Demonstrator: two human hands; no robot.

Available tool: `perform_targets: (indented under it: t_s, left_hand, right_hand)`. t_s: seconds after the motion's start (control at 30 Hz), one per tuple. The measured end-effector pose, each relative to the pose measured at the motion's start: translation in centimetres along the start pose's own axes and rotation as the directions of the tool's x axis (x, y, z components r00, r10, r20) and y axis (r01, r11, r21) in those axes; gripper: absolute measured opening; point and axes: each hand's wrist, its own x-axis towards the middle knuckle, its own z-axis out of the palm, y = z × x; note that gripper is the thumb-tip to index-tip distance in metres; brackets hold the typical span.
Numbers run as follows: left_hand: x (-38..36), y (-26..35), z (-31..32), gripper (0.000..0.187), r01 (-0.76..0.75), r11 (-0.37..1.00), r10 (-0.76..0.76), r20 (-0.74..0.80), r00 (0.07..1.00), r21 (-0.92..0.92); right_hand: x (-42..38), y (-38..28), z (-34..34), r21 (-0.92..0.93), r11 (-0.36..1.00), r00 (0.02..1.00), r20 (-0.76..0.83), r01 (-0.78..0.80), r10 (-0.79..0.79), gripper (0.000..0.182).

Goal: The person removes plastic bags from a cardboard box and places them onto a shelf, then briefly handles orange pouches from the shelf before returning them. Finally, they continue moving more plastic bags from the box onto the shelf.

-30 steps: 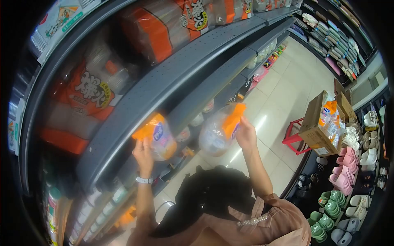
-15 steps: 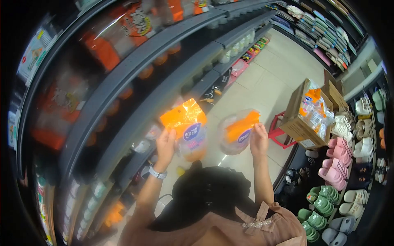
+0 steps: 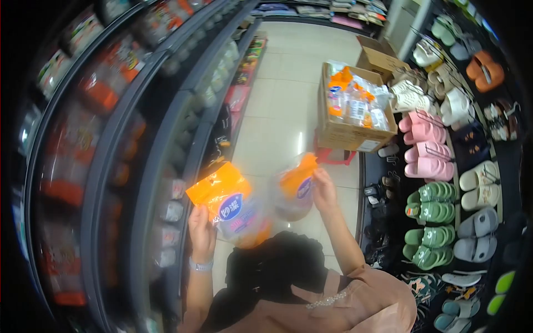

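Left hand closed on top corner of orange-headed package; right hand closed on top edge of second package. Flat tops likely suit pinching, keeping printed fronts visible. Similar packages fill open carton on red stool.

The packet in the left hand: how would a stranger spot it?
Start at the grey shelves on the view's left. Beside them, the left hand holds a clear packet with an orange top and blue oval label. Unlike the other packet, in the right hand, it is nearer the shelves.
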Motion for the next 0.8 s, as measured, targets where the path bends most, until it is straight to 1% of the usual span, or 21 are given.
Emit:
perform_targets:
  t_s: [0.07,0.2,0.3,0.37,0.47,0.53,0.57,0.63,0.67,0.7,0.77,0.8]
  left_hand:
    - [1.3,-0.8,0.7,0.026,0.036,0.999,-0.037,0.031,0.999,0.025]
    - [5.6,-2.6,1.9,0.025,0.095,0.993,-0.101,0.087,0.991,0.067]
    - [10.1,-4.5,3.5,0.025,0.129,0.989,-0.139,0.152,0.979,0.074]
    - [13.3,-5.8,4.9,0.025,0.147,0.984,-0.164,0.2,0.966,0.097]
    - [18.9,-7.5,7.0,0.025,0.184,0.976,-0.21,0.264,0.941,0.12]
    - [22.7,-8.6,8.9,0.024,0.18,0.973,-0.218,0.305,0.927,0.147]
    - [24.6,-9.2,9.6,0.024,0.197,0.97,-0.234,0.317,0.919,0.146]
    - [28.4,-10.3,11.1,0.026,0.153,0.967,-0.23,0.435,0.871,0.204]
    - [29.7,-10.2,12.8,0.026,0.187,0.961,-0.262,0.451,0.853,0.203]
    - [31.3,-10.5,14.1,0.026,0.196,0.959,-0.273,0.47,0.84,0.207]
    - [33.6,-11.1,16.5,0.024,0.258,0.945,-0.325,0.496,0.806,0.2]
    - [34.1,-11.2,18.4,0.025,0.268,0.943,-0.332,0.473,0.816,0.198]
  right_hand:
    - [-0.1,-0.4,0.4,-0.047,0.998,0.997,-0.065,0.035,-0.038,0.005]
    - [1.0,-1.6,0.1,-0.047,0.996,0.986,-0.142,0.08,-0.086,0.003]
    - [3.0,-3.1,-0.6,-0.083,0.989,0.968,-0.207,0.126,-0.141,0.002]
    - [5.1,-4.2,-1.8,-0.066,0.982,0.956,-0.228,0.175,-0.185,0.002]
    - [8.4,-6.9,-2.9,-0.117,0.968,0.925,-0.29,0.222,-0.247,0.002]
    - [10.5,-8.8,-3.0,-0.188,0.941,0.864,-0.377,0.281,-0.333,0.003]
    - [11.4,-9.7,-3.4,-0.195,0.938,0.853,-0.393,0.288,-0.344,0.003]
    - [13.3,-11.5,-4.4,-0.295,0.887,0.794,-0.406,0.354,-0.452,0.004]
    - [14.0,-12.5,-3.9,-0.294,0.866,0.758,-0.423,0.404,-0.497,0.005]
    - [14.7,-13.3,-4.2,-0.298,0.859,0.741,-0.436,0.417,-0.511,0.005]
    - [15.3,-14.9,-5.1,-0.466,0.777,0.642,-0.452,0.422,-0.619,0.005]
    - [15.4,-15.8,-5.7,-0.465,0.777,0.627,-0.468,0.423,-0.622,0.005]
